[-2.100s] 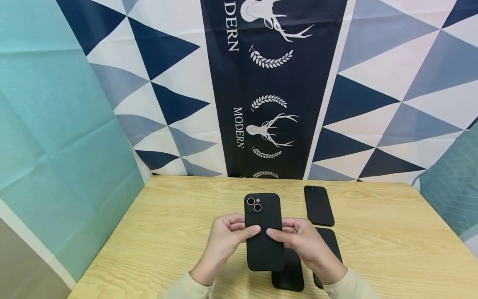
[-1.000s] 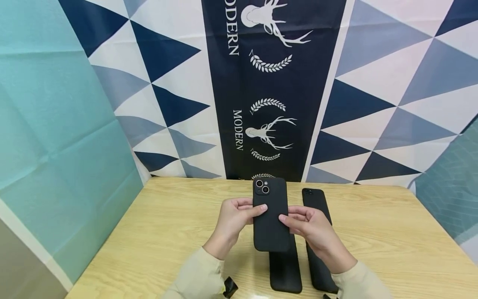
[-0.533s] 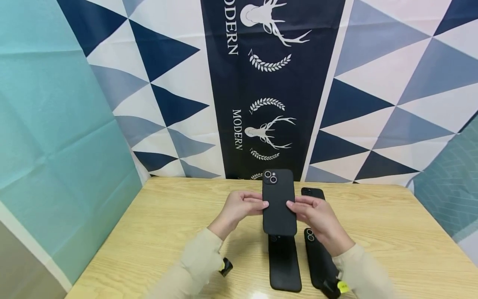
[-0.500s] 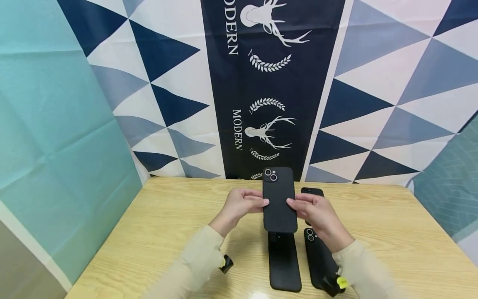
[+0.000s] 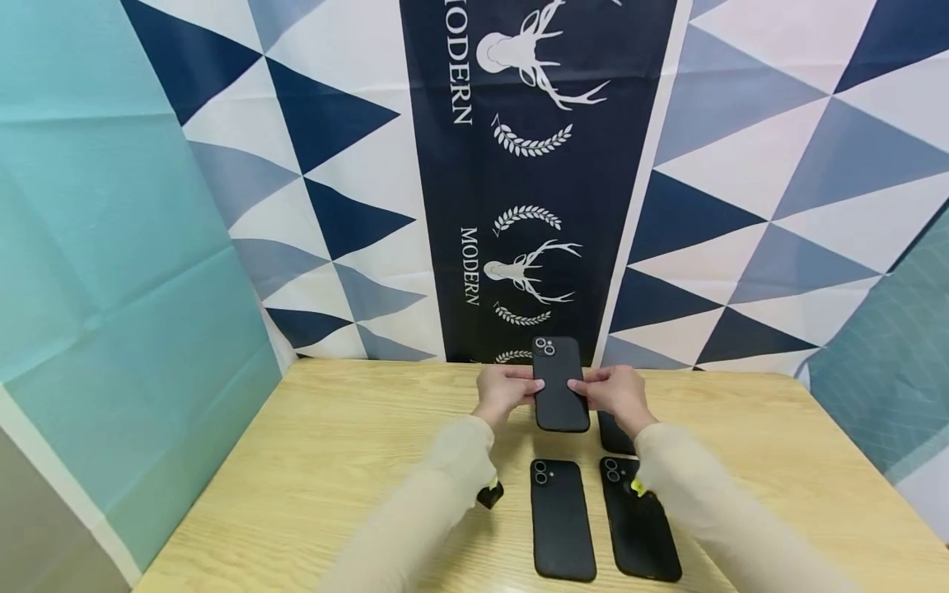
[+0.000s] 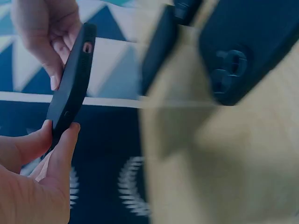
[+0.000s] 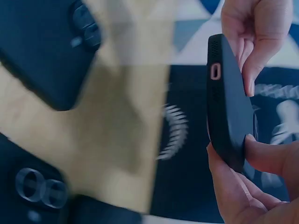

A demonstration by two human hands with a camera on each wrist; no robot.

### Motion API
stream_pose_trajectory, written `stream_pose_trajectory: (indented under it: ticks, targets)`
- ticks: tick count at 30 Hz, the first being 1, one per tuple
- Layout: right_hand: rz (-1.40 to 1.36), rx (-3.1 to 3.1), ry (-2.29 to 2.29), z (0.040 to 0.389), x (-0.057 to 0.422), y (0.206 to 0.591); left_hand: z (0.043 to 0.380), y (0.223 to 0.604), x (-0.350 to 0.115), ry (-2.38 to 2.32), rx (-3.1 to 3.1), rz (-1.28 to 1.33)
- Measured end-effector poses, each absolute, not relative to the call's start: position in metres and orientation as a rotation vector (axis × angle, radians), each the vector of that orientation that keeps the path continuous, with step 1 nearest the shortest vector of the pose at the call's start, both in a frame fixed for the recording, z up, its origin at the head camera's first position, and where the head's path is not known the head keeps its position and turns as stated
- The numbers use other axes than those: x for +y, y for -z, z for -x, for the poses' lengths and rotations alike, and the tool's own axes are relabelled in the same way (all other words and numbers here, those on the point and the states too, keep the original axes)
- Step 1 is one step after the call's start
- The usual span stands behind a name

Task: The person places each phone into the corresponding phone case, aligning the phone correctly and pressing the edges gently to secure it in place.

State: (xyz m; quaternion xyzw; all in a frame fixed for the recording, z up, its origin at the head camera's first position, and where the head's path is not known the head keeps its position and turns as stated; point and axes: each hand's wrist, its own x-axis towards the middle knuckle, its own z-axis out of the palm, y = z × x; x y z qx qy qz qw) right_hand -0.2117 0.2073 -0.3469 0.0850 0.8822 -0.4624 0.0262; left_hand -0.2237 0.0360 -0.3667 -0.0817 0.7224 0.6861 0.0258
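Observation:
Between both hands a black phone in a case (image 5: 561,387) is held up above the far part of the table, its twin camera lenses facing me at the upper left. My left hand (image 5: 504,389) pinches its left edge, thumb on the back. The right hand (image 5: 617,394) pinches the opposite edge the same way. In the right wrist view the port cutout shows in the end of the held phone (image 7: 219,102). Below it on the table lies a second black phone (image 5: 563,519), with another black phone (image 5: 641,527) to its right, partly under the right sleeve.
One more black phone (image 5: 615,435) lies farther back, mostly behind the right hand. The wooden table (image 5: 356,461) ends at a patterned cloth backdrop (image 5: 356,206). A teal cloth (image 5: 133,272) hangs along the left side.
Both hands have carried the held phone forward, away from me, and slightly right, toward the table's far edge. The phone lying below it has come fully into view.

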Motion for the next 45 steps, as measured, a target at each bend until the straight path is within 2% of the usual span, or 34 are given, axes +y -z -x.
stream_pose_trajectory:
  ticks: [8,12,21,26,32,45]
  targets:
    - [-0.378,2.728,1.282,0.227,0.202,0.391,0.239,0.406,0.043,-1.898,2.394,0.454]
    - [-0.372,2.796,1.195,0.23,0.199,0.398,0.241,0.41,0.045,-1.831,2.483,0.432]
    - [-0.323,2.909,1.067,0.235,0.196,0.414,0.248,0.418,0.054,-1.364,2.937,0.237]
    - [-0.274,2.975,1.036,0.236,0.191,0.418,0.246,0.42,0.052,-1.272,3.008,0.265]
    - [-0.358,2.983,1.001,0.234,0.189,0.417,0.241,0.419,0.055,-1.332,2.966,0.26]
    - [-0.262,3.045,0.863,0.231,0.187,0.416,0.235,0.423,0.072,-1.271,3.156,0.346]
